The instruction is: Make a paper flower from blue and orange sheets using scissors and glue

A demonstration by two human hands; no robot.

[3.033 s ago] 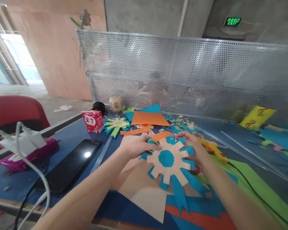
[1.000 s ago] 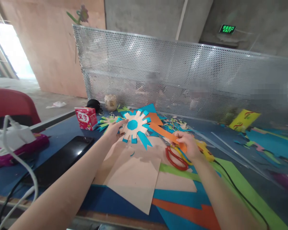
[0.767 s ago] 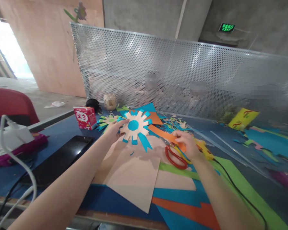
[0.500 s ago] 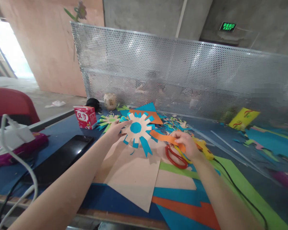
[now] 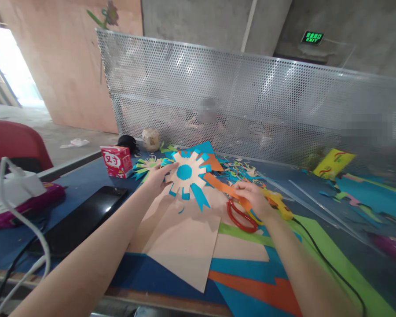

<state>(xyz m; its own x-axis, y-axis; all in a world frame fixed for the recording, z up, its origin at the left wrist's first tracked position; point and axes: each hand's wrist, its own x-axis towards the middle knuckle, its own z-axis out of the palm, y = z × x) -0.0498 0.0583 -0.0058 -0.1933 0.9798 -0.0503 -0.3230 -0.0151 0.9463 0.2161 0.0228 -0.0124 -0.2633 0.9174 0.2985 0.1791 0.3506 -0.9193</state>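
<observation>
My left hand (image 5: 157,178) pinches the left edge of a paper flower (image 5: 186,175), beige with blue petals and a blue centre, and holds it up over the table. My right hand (image 5: 253,199) is closed on an orange paper strip (image 5: 219,184) that runs up toward the flower. Red-handled scissors (image 5: 241,216) lie on the paper just under my right hand. A yellow glue gun (image 5: 280,205) lies right behind that hand.
A beige sheet (image 5: 185,237), blue, orange and green paper cover the table front. A phone (image 5: 82,218) lies at left, a red carton (image 5: 116,161) and a second paper flower (image 5: 145,167) behind. A perforated metal screen (image 5: 251,110) closes the back; people sit beyond it.
The flower went from lying flat under both hands to being held up by my left hand alone. My right hand took the orange strip and has moved slightly left.
</observation>
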